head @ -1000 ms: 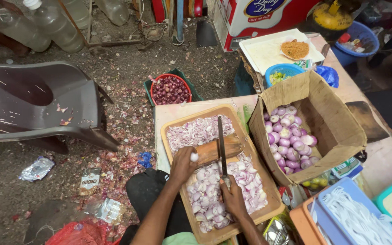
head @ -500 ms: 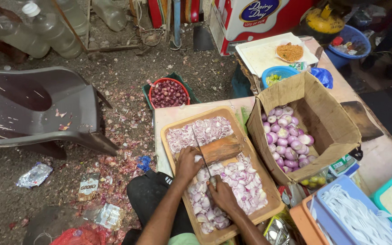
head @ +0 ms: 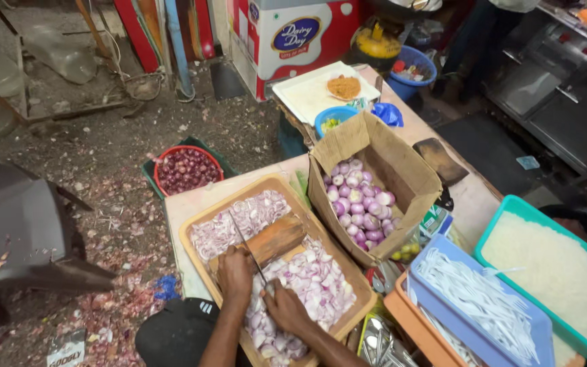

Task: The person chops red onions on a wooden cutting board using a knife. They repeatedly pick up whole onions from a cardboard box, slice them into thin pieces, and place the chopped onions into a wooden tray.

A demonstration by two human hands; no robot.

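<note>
Right fingers: we see our right hand (head: 285,309) curled tight around the handle end of the knife (head: 249,250), at the near side of the tray.
Left fingers: our left hand (head: 236,272) is bent over with fingertips pressed down beside the blade; what lies under them we cannot tell.
Knife: long, thin and dark, its blade slanting away from our hands toward the far left of the tray, passing between both hands.
Chopping block: a small wooden block (head: 273,239) lies across the middle of the tray, just beyond our left hand.
Sliced onions: pale pink and white pieces (head: 314,282) fill the tray on both sides of the block, heaped thickest around our right hand.
Tray: we work in a shallow tan tray (head: 195,228) set at an angle on the table.
Cardboard box: right of the tray, touching it, an open box (head: 402,170) holds peeled purple onions (head: 360,204).
Red basin: beyond the tray's far left corner, on the ground, a red basin (head: 186,151) holds unpeeled dark onions.
Blue crate: right of the tray's near corner, a blue crate (head: 511,333) holds white plastic forks.
Teal tub: further right of the tray, a teal tub (head: 504,224) of white grains.
Ground: left of the tray, onion skins (head: 113,306) are scattered.
</note>
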